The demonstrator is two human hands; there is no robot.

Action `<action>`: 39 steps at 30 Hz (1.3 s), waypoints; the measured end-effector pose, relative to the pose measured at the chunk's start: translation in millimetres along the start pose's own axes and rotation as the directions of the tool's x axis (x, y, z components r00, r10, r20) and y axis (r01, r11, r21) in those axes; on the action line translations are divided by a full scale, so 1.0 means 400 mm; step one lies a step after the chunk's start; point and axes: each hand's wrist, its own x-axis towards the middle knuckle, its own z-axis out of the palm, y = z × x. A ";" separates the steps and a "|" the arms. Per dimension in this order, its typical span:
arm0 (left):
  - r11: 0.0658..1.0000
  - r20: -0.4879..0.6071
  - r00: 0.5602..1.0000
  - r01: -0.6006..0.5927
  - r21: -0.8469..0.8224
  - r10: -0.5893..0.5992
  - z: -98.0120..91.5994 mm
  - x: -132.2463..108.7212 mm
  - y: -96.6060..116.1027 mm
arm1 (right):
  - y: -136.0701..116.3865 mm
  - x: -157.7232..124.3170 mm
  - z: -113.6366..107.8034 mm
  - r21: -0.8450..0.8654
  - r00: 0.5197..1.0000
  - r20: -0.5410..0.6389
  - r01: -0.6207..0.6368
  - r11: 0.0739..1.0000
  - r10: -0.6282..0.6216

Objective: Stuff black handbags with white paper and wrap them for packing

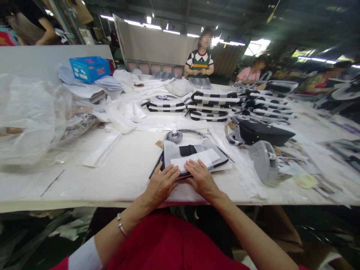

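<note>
A flat handbag (170,150) with black edges lies on the white table in front of me, partly covered by pale wrapping and a white sheet (209,156). A dark tab (188,150) shows at its middle. Behind it sits a coiled grey strap (174,136), with a brown tag (159,144) beside it. My left hand (164,180) rests at the bag's near left edge, fingers stretched out. Flat on the white sheet near the front edge lie the fingers of my right hand (201,178). Neither hand grips anything; the bag's underside is hidden.
Stacked black-and-white bags (213,107) stand at the back. To the right are a black bag (261,131) and a grey tape dispenser (263,163). Clear plastic bags (30,116) heap up on the left, near a blue box (90,69). Several people sit or stand beyond.
</note>
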 end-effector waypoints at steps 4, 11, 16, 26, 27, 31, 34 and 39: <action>1.000 0.019 1.000 -0.007 0.025 0.006 -0.010 0.017 -0.003 | -0.001 0.007 0.016 0.018 0.997 -0.069 -0.041 0.999 0.042; 0.986 -0.135 0.984 -0.101 0.132 0.118 0.004 0.051 -0.027 | -0.021 0.011 0.039 0.021 0.978 -0.172 -0.113 0.993 0.115; 0.941 -0.175 0.947 -0.218 0.259 0.268 0.023 0.035 -0.051 | -0.015 0.017 0.081 -0.070 0.951 -0.299 -0.101 0.992 0.076; 0.833 0.127 0.978 -0.206 0.513 0.163 0.056 0.038 0.004 | -0.034 0.006 0.084 -0.094 0.924 -0.380 -0.076 0.993 0.035; 0.830 0.136 0.977 -0.213 0.515 0.166 0.053 0.042 0.005 | -0.036 0.006 0.084 -0.092 0.926 -0.375 -0.081 0.992 0.041; 0.856 0.128 0.974 -0.227 0.464 0.189 0.037 0.047 -0.002 | -0.045 0.010 0.081 -0.098 0.931 -0.359 -0.110 0.989 0.068; 0.884 0.092 0.979 -0.205 0.419 0.183 0.033 0.050 -0.012 | -0.045 0.019 0.077 -0.128 0.934 -0.351 -0.114 0.985 0.063; 0.900 0.004 0.978 -0.193 0.391 0.208 0.017 0.076 -0.029 | -0.040 0.044 0.079 -0.194 0.926 -0.376 -0.112 0.975 0.031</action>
